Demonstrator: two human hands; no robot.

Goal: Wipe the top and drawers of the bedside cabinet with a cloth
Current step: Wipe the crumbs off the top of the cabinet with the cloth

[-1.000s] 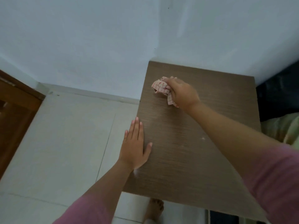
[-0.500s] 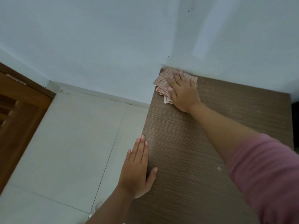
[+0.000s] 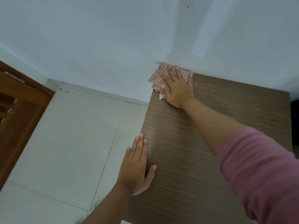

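Note:
The bedside cabinet's brown wood-grain top (image 3: 202,143) fills the right half of the view; its drawers are hidden below. A pink-and-white checked cloth (image 3: 157,76) lies at the far left corner of the top, against the wall. My right hand (image 3: 177,87) presses flat on the cloth with fingers spread toward the wall. My left hand (image 3: 136,165) rests flat on the top's left edge, nearer to me, fingers together and thumb out, holding nothing.
A pale blue wall (image 3: 113,38) runs right behind the cabinet. Light tiled floor (image 3: 64,143) lies to the left. A brown wooden door (image 3: 17,113) stands at the far left. Something dark (image 3: 295,120) adjoins the cabinet's right side.
My right hand opened flat on the cloth and pushed it into the far left corner against the wall. The view moved closer to the cabinet. My left hand stayed on the left edge.

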